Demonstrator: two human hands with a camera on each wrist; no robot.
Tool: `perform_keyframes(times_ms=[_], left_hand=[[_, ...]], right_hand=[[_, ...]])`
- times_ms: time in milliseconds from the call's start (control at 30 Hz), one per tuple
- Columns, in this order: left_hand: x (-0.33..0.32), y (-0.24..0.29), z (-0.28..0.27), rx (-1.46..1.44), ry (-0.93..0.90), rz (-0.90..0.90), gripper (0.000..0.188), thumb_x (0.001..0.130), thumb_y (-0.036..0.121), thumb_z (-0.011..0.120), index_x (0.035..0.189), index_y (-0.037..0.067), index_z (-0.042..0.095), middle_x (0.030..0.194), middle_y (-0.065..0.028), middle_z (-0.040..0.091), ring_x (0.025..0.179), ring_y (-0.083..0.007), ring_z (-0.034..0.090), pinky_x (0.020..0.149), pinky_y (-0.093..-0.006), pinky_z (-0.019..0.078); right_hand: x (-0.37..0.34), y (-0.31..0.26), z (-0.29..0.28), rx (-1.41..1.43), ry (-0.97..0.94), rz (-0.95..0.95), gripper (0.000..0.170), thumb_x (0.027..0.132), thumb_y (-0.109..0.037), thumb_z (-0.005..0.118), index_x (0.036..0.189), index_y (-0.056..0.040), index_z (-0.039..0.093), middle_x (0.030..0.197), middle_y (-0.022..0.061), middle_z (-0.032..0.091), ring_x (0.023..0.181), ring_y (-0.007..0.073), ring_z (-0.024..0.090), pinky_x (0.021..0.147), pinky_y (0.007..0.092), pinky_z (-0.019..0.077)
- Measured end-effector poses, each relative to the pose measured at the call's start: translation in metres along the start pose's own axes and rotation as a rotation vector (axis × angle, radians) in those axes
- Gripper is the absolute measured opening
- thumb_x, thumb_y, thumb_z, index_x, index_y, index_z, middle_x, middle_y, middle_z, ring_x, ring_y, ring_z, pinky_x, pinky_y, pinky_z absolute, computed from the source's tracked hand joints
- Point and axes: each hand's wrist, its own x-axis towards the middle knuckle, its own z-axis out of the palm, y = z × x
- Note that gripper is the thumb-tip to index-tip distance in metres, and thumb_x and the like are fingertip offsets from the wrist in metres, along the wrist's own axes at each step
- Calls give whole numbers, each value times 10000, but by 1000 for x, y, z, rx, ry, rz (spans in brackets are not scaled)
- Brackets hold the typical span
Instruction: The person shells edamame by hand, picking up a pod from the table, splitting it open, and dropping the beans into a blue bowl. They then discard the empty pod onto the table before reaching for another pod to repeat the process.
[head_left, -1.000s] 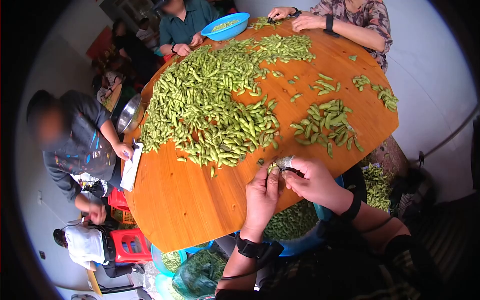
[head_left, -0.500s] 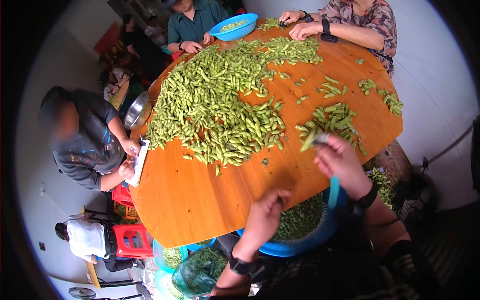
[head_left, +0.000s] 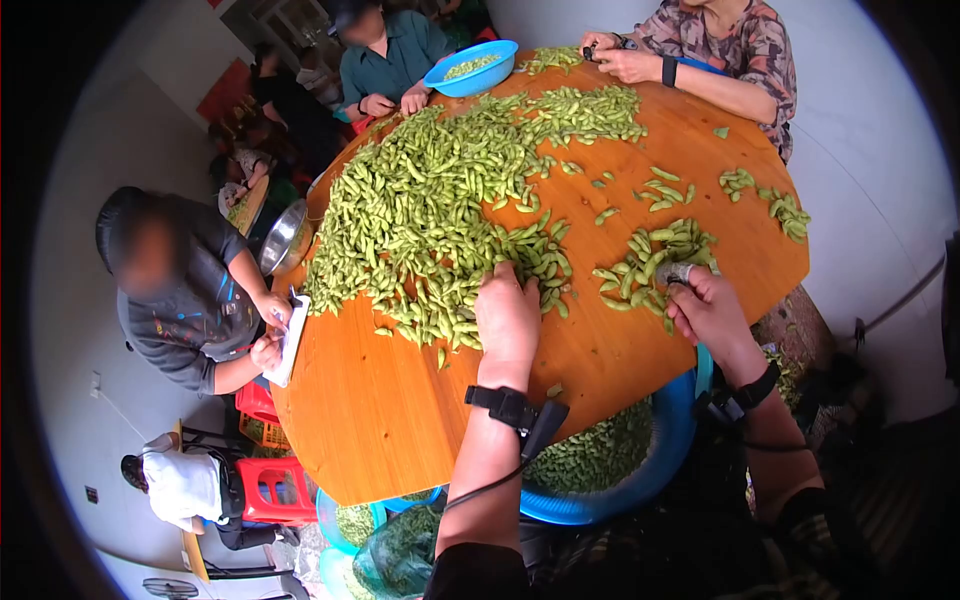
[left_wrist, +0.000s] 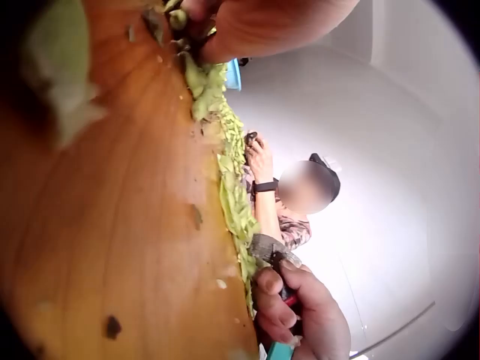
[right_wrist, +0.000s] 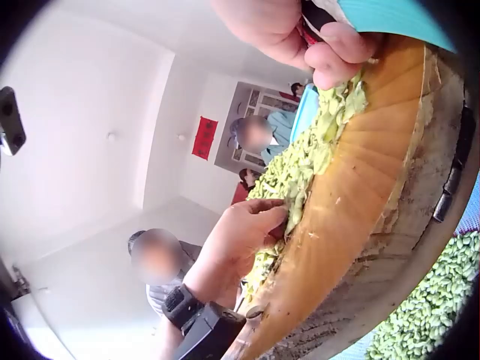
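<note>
My left hand (head_left: 508, 315) reaches into the near edge of the large pile of edamame pods (head_left: 430, 210), fingers bent down among them. Its fingertips are partly hidden; I cannot tell whether they pinch a pod. In the right wrist view, the left hand (right_wrist: 251, 229) is seen low against the pods. My right hand (head_left: 710, 310) stays beside a smaller heap of pods (head_left: 660, 240), a grey wrap (head_left: 675, 272) on one finger. In its curled fingers it grips a small dark-and-red tool (left_wrist: 289, 298) with a teal part (left_wrist: 281, 351).
Under the table edge sits a blue basin (head_left: 680, 430) of green beans (head_left: 600, 450). Two people work at the far side, near a blue bowl (head_left: 470, 80). At left a person holds a clipboard (head_left: 291, 340). Red stools (head_left: 275, 488) and a metal bowl (head_left: 285, 238) stand beyond the table.
My left hand has gone from beside my right hand, at the near edge, forward to the large pile. My right hand has moved right to the smaller heap; the pod it held no longer shows there.
</note>
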Motion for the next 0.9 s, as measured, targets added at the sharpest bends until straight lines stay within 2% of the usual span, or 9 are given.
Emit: perform_keyframes(times_ms=[100, 233, 267, 300, 367, 500, 633, 700, 900], left_hand=[[1, -2, 2, 44, -59, 13, 131, 806, 106, 677, 881, 8, 630, 926, -217, 639, 809, -386, 646, 724, -458, 534], [-14, -11, -14, -126, -110, 10, 175, 804, 79, 677, 963, 9, 655, 885, -192, 662, 759, -366, 649, 700, -405, 534], [-23, -11, -19, -206, -136, -6, 222, 842, 92, 690, 1037, -7, 655, 795, -137, 679, 608, -190, 637, 572, -280, 500], [-32, -5, -27, -205, -140, -1, 222, 842, 92, 690, 1037, -7, 655, 795, -137, 679, 608, -190, 637, 572, -280, 500], [-52, 12, -41, -622, -321, -223, 243, 915, 62, 616, 1148, -8, 628, 749, -55, 645, 591, -98, 589, 546, -226, 478], [-84, 11, -42, -772, -395, -196, 308, 959, 44, 550, 1262, -4, 576, 748, -15, 611, 596, -68, 563, 549, -210, 476], [-96, 8, -43, -572, -344, -18, 363, 923, 27, 572, 1285, 2, 560, 932, -114, 632, 627, -131, 621, 568, -268, 514], [-99, 10, -39, -431, -195, 143, 359, 928, 5, 575, 1287, -13, 562, 856, -68, 616, 591, -77, 569, 544, -234, 491], [-104, 5, -32, -625, -234, 52, 346, 926, -4, 577, 1271, -20, 573, 745, -36, 607, 581, -59, 549, 533, -216, 471]], right_hand=[[-2, -2, -1, -37, -48, -2, 124, 962, -76, 468, 1009, -46, 579, 675, -5, 552, 465, 51, 457, 413, 222, 359], [-10, -7, 16, -18, -159, 10, 232, 953, -74, 466, 1145, -43, 594, 677, 2, 557, 480, 54, 465, 437, 220, 380], [-12, -13, 23, -24, -224, 10, 264, 950, -66, 461, 1178, -42, 592, 687, 13, 579, 489, 55, 484, 446, 219, 399], [-14, -16, 30, -19, -280, 9, 255, 944, -59, 463, 1164, -36, 589, 697, 24, 599, 502, 54, 507, 447, 216, 418], [-17, -23, 48, 0, -361, 41, 236, 950, -58, 472, 1152, -21, 586, 698, 27, 606, 507, 54, 520, 438, 212, 425], [-22, -24, 69, 23, -457, 54, 167, 965, -68, 487, 1081, 1, 586, 686, 14, 595, 503, 52, 521, 431, 211, 421], [-30, -20, 78, 38, -503, 49, 123, 967, -77, 492, 1003, -4, 584, 668, 0, 569, 515, 53, 518, 440, 215, 400], [-33, -18, 79, 24, -512, 50, 113, 966, -76, 493, 967, -6, 581, 667, 0, 567, 514, 49, 503, 444, 215, 387], [-35, -9, 82, 115, -478, 32, 105, 965, -73, 496, 939, -7, 574, 662, -9, 552, 522, 37, 468, 454, 207, 367]])
